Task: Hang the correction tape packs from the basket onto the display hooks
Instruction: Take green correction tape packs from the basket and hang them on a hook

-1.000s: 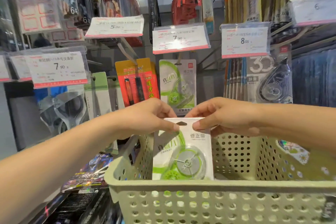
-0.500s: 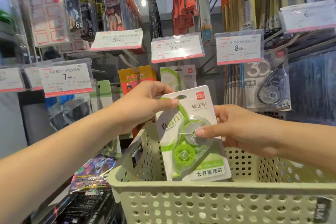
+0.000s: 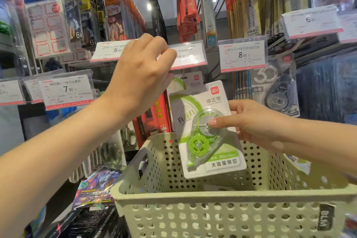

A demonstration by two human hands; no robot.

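Observation:
My right hand (image 3: 251, 121) grips a white and green correction tape pack (image 3: 204, 131) by its right side, holding it tilted above the pale green perforated basket (image 3: 212, 208). My left hand (image 3: 143, 75) is raised to the price tag (image 3: 190, 55) at the tip of the display hook, pinching its left end. Just behind the held pack, another pack of the same kind (image 3: 191, 83) hangs on that hook. The basket's inside is mostly hidden by its front wall.
Price tags (image 3: 242, 55) and hanging stationery packs fill the rack on all sides. A grey correction tape pack (image 3: 278, 92) hangs to the right, red packs (image 3: 154, 120) to the left. Dark card boxes (image 3: 92, 195) lie on the shelf at lower left.
The pack has come up out of the basket toward the hook. My left hand let go of its top and rose to the price tag; my right hand now holds it alone.

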